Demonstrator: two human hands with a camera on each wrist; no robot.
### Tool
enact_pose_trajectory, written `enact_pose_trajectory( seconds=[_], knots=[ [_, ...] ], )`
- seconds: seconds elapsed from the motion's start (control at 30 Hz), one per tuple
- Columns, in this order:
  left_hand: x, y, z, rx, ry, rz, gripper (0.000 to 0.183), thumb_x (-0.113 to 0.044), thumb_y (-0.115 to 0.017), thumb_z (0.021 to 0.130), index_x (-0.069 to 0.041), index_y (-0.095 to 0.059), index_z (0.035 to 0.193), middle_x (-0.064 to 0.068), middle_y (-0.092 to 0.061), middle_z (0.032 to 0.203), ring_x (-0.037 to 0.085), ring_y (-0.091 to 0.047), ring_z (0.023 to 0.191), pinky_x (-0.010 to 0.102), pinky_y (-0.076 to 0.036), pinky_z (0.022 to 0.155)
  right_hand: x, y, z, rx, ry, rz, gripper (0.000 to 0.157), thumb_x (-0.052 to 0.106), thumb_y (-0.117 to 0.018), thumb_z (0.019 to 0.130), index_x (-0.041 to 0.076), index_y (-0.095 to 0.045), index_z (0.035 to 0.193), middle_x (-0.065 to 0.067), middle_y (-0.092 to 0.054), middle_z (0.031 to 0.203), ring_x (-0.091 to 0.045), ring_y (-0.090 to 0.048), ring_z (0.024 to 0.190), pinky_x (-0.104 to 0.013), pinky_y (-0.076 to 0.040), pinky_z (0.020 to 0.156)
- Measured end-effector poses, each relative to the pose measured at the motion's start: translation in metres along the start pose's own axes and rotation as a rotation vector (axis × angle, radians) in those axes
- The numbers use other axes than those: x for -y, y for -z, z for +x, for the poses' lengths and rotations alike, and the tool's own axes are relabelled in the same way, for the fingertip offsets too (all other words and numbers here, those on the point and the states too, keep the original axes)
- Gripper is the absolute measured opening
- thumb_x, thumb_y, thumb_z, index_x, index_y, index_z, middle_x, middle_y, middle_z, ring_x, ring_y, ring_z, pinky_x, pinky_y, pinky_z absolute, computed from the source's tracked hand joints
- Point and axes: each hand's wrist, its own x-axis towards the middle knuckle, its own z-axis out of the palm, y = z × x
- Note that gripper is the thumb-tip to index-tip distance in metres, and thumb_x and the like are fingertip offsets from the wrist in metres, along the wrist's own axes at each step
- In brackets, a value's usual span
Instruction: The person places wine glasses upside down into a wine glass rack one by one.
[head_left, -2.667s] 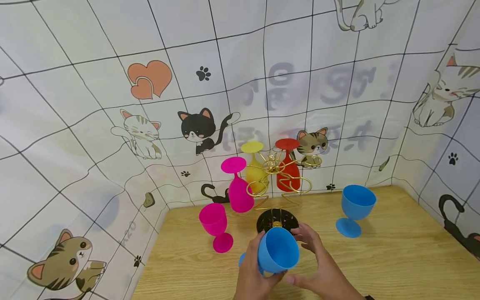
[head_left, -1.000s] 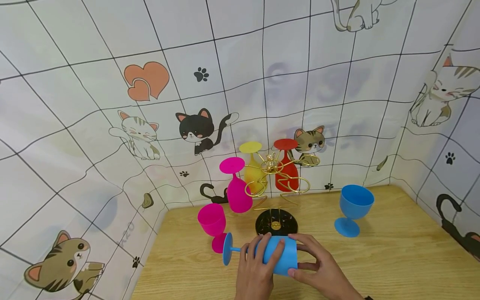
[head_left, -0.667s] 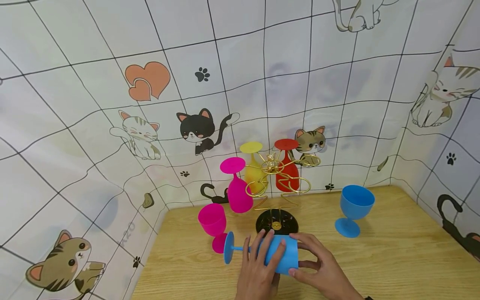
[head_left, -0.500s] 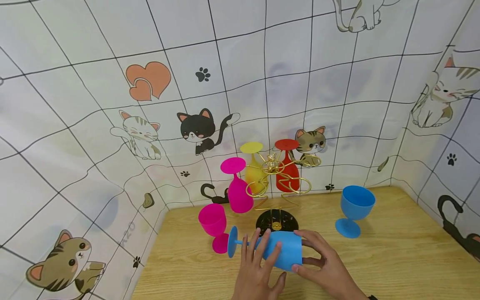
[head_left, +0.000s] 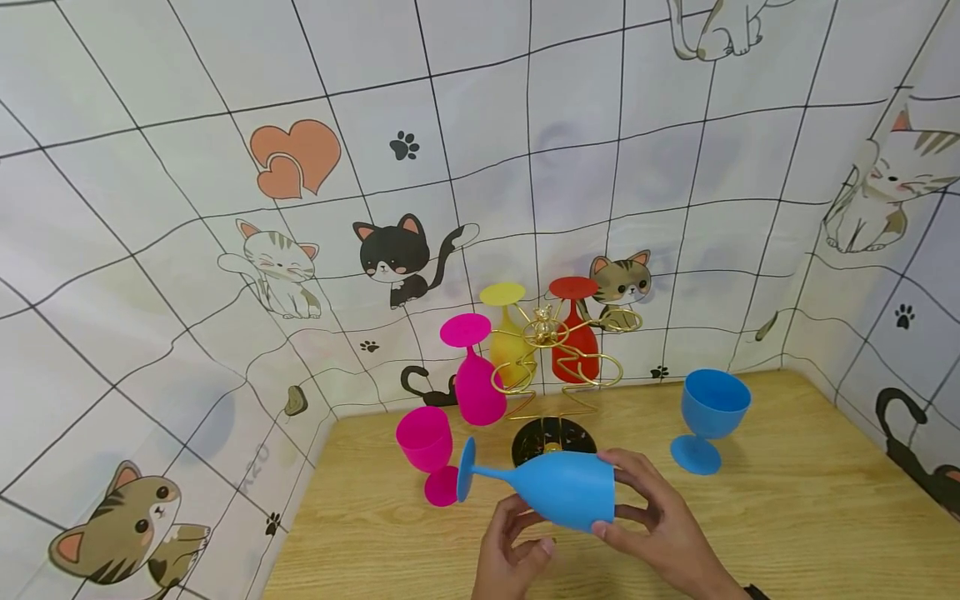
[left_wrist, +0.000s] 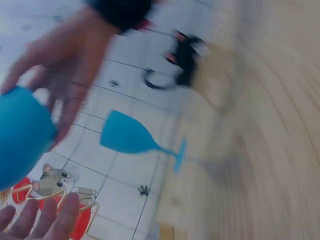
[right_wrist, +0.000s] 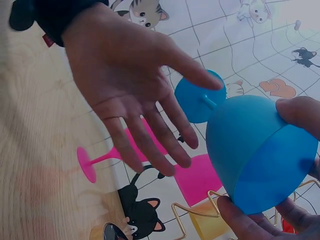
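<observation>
Here, a light wood-grained tabletop (head_left: pixel 360 542) is spreading across the lower part of the head view, and a white wall covering with wavy black grid lines (head_left: pixel 480 83) is rising behind it and folding round at both sides. Cartoon cats are dotting the covering, a black-and-white one (head_left: pixel 393 254) sitting left of centre, and a pair of orange hearts (head_left: pixel 311 154) is showing at upper left. At lower centre, a smooth, opaque blue stemmed goblet (head_left: pixel 566 487) is lying sideways in the air, its foot pointing left and its mouth right. The right hand (head_left: pixel 660 525) is gripping it at the rim, thumb and fingers pinching the edge. The left hand (head_left: pixel 510 550) is holding nothing; in the right wrist view its fingers are stretching out straight, palm showing, near the bowl. Just behind, a gold wire rack with a round black base (head_left: pixel 536 442) is standing at centre, bearing upside-down goblets in magenta (head_left: pixel 480 390), yellow (head_left: pixel 512 354) and red (head_left: pixel 575 346). An upright magenta goblet (head_left: pixel 425 439) is standing on the wood left of the rack, and a second blue goblet (head_left: pixel 712 404) is standing upright at right.
</observation>
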Motion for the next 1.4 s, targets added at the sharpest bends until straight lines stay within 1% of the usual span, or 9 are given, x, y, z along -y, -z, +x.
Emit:
enact_pose_trajectory(
  seconds=[0.07, 0.13, 0.23, 0.37, 0.47, 0.73, 1.1, 1.23, 1.4],
  knots=[
    [-0.005, 0.002, 0.004, 0.006, 0.050, -0.192, 0.061, -0.021, -0.059, 0.098, -0.005, -0.029, 0.148, 0.014, -0.046, 0.144, 0.020, -0.055, 0.125, 0.047, -0.054, 0.097, -0.001, 0.000, -0.001, 0.004, 0.007, -0.002, 0.064, 0.003, -0.071, 0.087, 0.016, -0.044, 0.144, 0.010, -0.043, 0.137, -0.010, -0.056, 0.118, -0.031, -0.059, 0.081],
    [-0.011, 0.002, 0.008, 0.019, 0.072, -0.322, 0.068, -0.026, -0.055, 0.100, -0.008, -0.017, 0.153, 0.016, -0.036, 0.153, 0.026, -0.049, 0.132, 0.056, -0.049, 0.100, -0.001, -0.001, -0.001, 0.009, 0.009, -0.002, 0.063, 0.002, -0.071, 0.088, 0.016, -0.044, 0.144, 0.011, -0.043, 0.137, -0.024, -0.056, 0.120, -0.033, -0.060, 0.081],
    [-0.018, 0.001, 0.011, 0.046, 0.095, -0.409, 0.068, -0.034, -0.051, 0.102, -0.016, -0.012, 0.155, 0.017, -0.024, 0.160, 0.032, -0.042, 0.139, 0.061, -0.043, 0.105, -0.002, -0.002, -0.002, 0.020, 0.005, 0.001, 0.063, 0.002, -0.070, 0.088, 0.016, -0.045, 0.144, 0.010, -0.043, 0.137, -0.041, -0.053, 0.119, -0.036, -0.060, 0.080],
    [-0.021, -0.001, 0.013, 0.067, 0.104, -0.456, 0.061, -0.036, -0.047, 0.103, -0.022, -0.016, 0.154, 0.015, -0.023, 0.161, 0.034, -0.038, 0.141, 0.061, -0.039, 0.109, -0.003, -0.005, -0.003, 0.041, -0.017, 0.003, 0.063, 0.004, -0.071, 0.088, 0.017, -0.044, 0.144, 0.009, -0.042, 0.138, -0.044, -0.051, 0.119, -0.037, -0.060, 0.080],
    [-0.021, -0.002, 0.014, 0.060, 0.097, -0.471, 0.055, -0.032, -0.046, 0.104, -0.023, -0.021, 0.152, 0.012, -0.026, 0.160, 0.032, -0.040, 0.139, 0.058, -0.040, 0.109, -0.004, -0.006, -0.003, 0.045, -0.031, 0.002, 0.063, 0.005, -0.072, 0.088, 0.018, -0.045, 0.144, 0.009, -0.041, 0.138, -0.043, -0.051, 0.120, -0.038, -0.061, 0.080],
    [-0.018, -0.005, 0.013, 0.016, 0.123, -0.445, 0.052, -0.027, -0.046, 0.105, -0.014, -0.028, 0.152, 0.006, -0.037, 0.155, 0.030, -0.040, 0.139, 0.055, -0.043, 0.107, -0.002, -0.008, -0.003, 0.045, -0.041, 0.007, 0.063, 0.005, -0.072, 0.087, 0.018, -0.046, 0.143, 0.008, -0.041, 0.138, -0.044, -0.051, 0.121, -0.039, -0.060, 0.081],
    [-0.020, -0.006, 0.013, 0.004, 0.143, -0.403, 0.048, -0.029, -0.046, 0.105, -0.014, -0.032, 0.148, 0.005, -0.041, 0.153, 0.029, -0.043, 0.136, 0.053, -0.047, 0.104, -0.003, -0.006, -0.004, 0.066, -0.053, -0.012, 0.066, 0.006, -0.072, 0.087, 0.021, -0.041, 0.144, -0.014, -0.037, 0.145, -0.051, -0.047, 0.123, -0.035, -0.060, 0.082],
    [-0.020, -0.006, 0.014, -0.006, 0.155, -0.390, 0.049, -0.030, -0.048, 0.104, -0.014, -0.032, 0.148, 0.007, -0.040, 0.153, 0.030, -0.045, 0.135, 0.052, -0.048, 0.103, -0.004, -0.005, -0.003, 0.073, -0.050, -0.051, 0.072, 0.007, -0.073, 0.085, 0.025, -0.038, 0.145, -0.013, -0.037, 0.147, -0.050, -0.046, 0.126, -0.036, -0.058, 0.084],
    [-0.020, -0.005, 0.015, -0.014, 0.172, -0.353, 0.049, -0.031, -0.049, 0.104, -0.014, -0.035, 0.147, 0.009, -0.040, 0.153, 0.031, -0.047, 0.134, 0.054, -0.048, 0.103, -0.004, -0.003, -0.002, 0.063, -0.025, -0.157, 0.080, 0.012, -0.078, 0.082, 0.030, -0.034, 0.146, -0.007, -0.040, 0.148, -0.045, -0.048, 0.128, -0.040, -0.057, 0.090]
  ],
)
